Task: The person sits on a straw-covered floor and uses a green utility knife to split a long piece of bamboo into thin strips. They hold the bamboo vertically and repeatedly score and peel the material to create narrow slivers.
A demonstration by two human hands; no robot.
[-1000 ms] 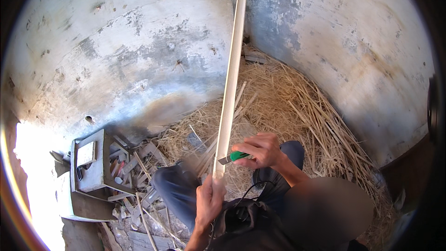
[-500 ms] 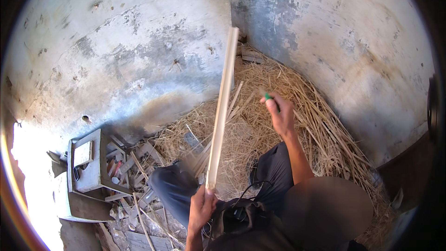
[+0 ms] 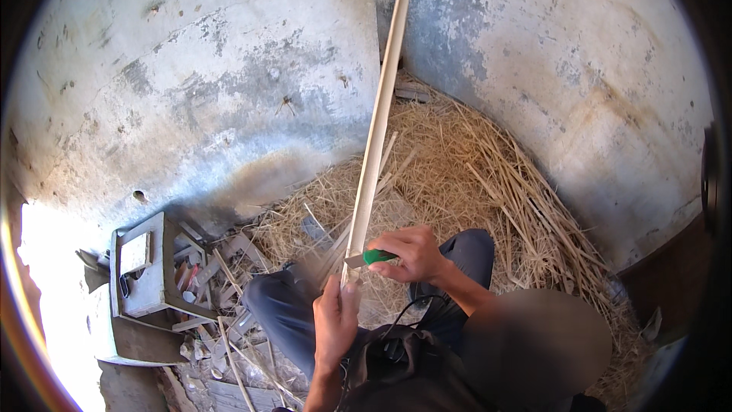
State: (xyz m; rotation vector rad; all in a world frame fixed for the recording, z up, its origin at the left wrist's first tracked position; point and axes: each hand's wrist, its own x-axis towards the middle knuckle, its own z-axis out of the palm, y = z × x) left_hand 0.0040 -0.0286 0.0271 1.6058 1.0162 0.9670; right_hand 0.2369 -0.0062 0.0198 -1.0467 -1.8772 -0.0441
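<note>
Long, pale, channel-shaped strip of wood or bamboo is running from the person's lap up toward the corner, its near end sitting between the knees. Nearest, the left hand is gripping that end, thumb lying along it. Just beyond, the right hand is curling its fingers around a green-handled knife with a flat metal blade, which is lying across the strip and seemingly touching it. Knees in dark cloth trousers are flanking the work.

Judging by its thin walls and one-handed hold, the strip is probably being light and fairly stiff, smooth enough to be slipping a little, and liable to be splitting along its length; the near end, clear of the blade, is looking like the sound place for holding.

Farther out, dry yellow straw is covering the floor, and a whitish-grey wooden piece of furniture is standing at the left. Farthest, peeling white-and-blue plaster walls are meeting behind.

Compared with half a second ago, when the right hand was reaching out over the straw, it is now working close to the left hand, and the strip's far end is pointing higher.
</note>
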